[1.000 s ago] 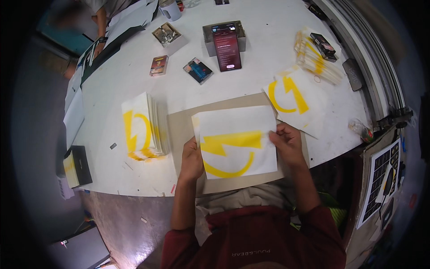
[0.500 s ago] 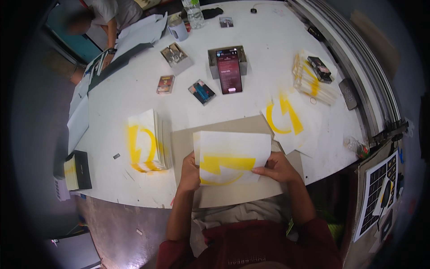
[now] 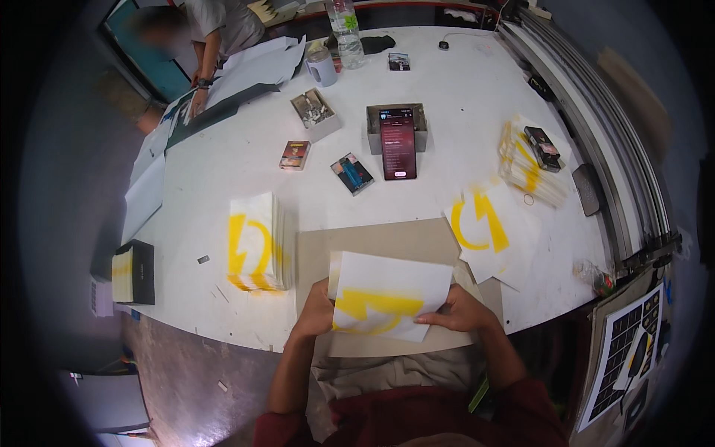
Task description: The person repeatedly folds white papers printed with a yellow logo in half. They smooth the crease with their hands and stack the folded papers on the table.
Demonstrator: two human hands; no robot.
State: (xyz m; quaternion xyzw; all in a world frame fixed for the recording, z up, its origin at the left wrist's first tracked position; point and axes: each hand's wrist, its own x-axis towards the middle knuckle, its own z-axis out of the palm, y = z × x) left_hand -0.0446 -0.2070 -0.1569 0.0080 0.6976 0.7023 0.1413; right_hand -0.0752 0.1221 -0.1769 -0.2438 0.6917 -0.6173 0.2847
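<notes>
Above a brown cardboard sheet (image 3: pixel 320 242), both hands hold white paper (image 3: pixel 395 276) with a yellow painted shape along its near part. My left hand (image 3: pixel 316 309) is closed round its left edge, where a second edge shows behind the front one. My right hand (image 3: pixel 462 309) pinches the right edge with the thumb on top; the other fingers are hidden beneath. To the left stands a thick stack of white paper pieces (image 3: pixel 253 242) with yellow markings. Loose white sheets (image 3: pixel 484 231) with a yellow shape lie to the right, partly by the cardboard.
A phone (image 3: pixel 398 145) leans on a grey box (image 3: pixel 421 130). Nearby are an open box (image 3: pixel 316 115), small packs (image 3: pixel 296 155), a mug (image 3: pixel 321 68) and a bottle (image 3: pixel 346 37). A metal rail (image 3: pixel 618 127) lines the right edge. Another person's arm (image 3: pixel 206 59) reaches in at far left.
The held paper has tilted, its right side now lower than its left. Both hands keep their grip. The whole view has shifted, so the table's things appear lower and further right.
</notes>
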